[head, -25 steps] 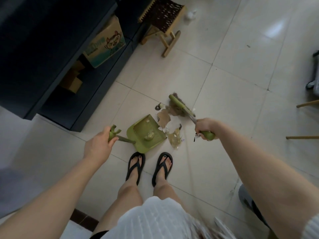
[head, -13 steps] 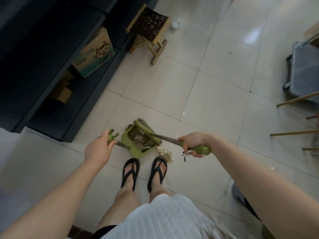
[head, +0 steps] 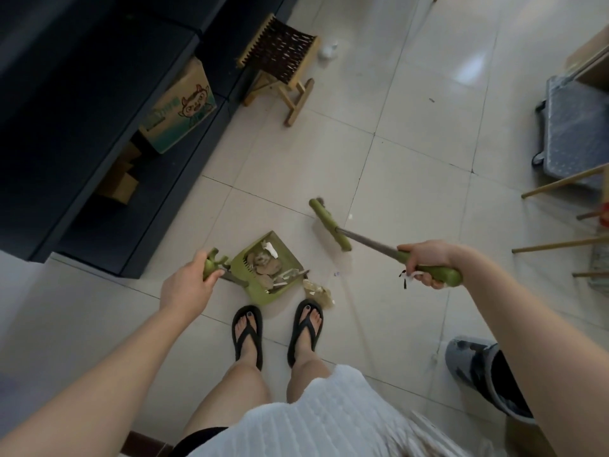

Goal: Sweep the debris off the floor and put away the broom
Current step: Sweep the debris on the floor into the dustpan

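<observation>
Light: dim, soft daylight
Glare: pale sheen on floor (head: pixel 468 65) top right
Edges: wide-angle bending, slight blur
Shadows: faint

Wooden stool (head: pixel 280 65), cartoon-printed cardboard box (head: pixel 179 108) under dark shelving (head: pixel 82 94), grey bucket (head: pixel 487 374).

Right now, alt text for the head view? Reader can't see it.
Looking down at a tiled floor, the person's left hand holds a green dustpan filled with brown scraps, while the right hand holds a green broom lifted off to the pan's right. A crumpled scrap remains on the floor beside the pan, by the sandalled feet.
</observation>
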{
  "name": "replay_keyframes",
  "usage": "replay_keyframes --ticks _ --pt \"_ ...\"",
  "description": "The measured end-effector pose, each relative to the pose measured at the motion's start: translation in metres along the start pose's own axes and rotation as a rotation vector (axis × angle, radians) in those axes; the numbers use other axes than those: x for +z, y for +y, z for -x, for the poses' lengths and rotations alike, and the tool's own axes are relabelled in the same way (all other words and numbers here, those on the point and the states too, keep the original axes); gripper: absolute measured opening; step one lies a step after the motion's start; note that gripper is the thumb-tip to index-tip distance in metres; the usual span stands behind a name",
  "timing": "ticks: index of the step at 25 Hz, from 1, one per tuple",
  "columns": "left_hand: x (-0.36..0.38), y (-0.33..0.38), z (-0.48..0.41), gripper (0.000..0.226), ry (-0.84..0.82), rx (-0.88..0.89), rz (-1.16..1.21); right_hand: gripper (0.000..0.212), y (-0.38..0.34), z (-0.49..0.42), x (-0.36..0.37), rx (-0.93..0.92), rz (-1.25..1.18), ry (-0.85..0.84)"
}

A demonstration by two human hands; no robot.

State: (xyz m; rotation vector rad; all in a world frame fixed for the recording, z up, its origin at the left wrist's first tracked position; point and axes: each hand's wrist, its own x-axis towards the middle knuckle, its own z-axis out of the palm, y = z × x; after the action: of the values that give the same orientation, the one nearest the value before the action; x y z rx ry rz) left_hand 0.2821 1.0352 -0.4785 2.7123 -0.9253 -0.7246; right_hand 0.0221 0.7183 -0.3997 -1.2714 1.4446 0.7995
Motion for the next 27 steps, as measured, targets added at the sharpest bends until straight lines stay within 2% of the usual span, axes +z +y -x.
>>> replay_keyframes --ticks 3,7,8,10,11,13,16,22,27 --pt "-0.009 -0.006 -0.006 0.032 -0.018 0.020 -0.032 0.064 0.025 -0.004 0.008 0.061 -0.119 0.037" --pt "-0.021 -0.020 -0.011 0.033 -0.065 0.118 -0.097 0.054 0.062 -0.012 0.025 0.239 -0.272 0.070" --pt "-0.025 -0.026 -0.014 0.034 -0.087 0.139 -0.100 0.047 0.070 -0.010 0.035 0.269 -0.293 0.069" --pt "-0.034 -0.036 -0.021 0.035 -0.113 0.190 -0.096 0.019 0.084 -0.003 0.061 0.308 -0.350 0.027" --pt "-0.038 -0.040 -0.027 0.035 -0.122 0.226 -0.109 0.014 0.089 0.000 0.076 0.322 -0.385 0.002" --pt "-0.048 -0.046 -0.036 0.033 -0.141 0.294 -0.157 0.028 0.094 0.001 0.107 0.344 -0.450 -0.046" --pt "-0.060 -0.052 -0.045 0.028 -0.130 0.370 -0.176 0.037 0.090 0.007 0.152 0.351 -0.631 -0.081" --pt "-0.084 -0.065 -0.050 0.023 -0.035 0.241 -0.103 0.026 0.061 0.014 0.207 0.336 -0.953 -0.074" --pt "-0.100 -0.065 -0.037 0.024 -0.031 0.269 -0.133 0.018 0.018 0.004 0.215 0.290 -1.022 -0.076"
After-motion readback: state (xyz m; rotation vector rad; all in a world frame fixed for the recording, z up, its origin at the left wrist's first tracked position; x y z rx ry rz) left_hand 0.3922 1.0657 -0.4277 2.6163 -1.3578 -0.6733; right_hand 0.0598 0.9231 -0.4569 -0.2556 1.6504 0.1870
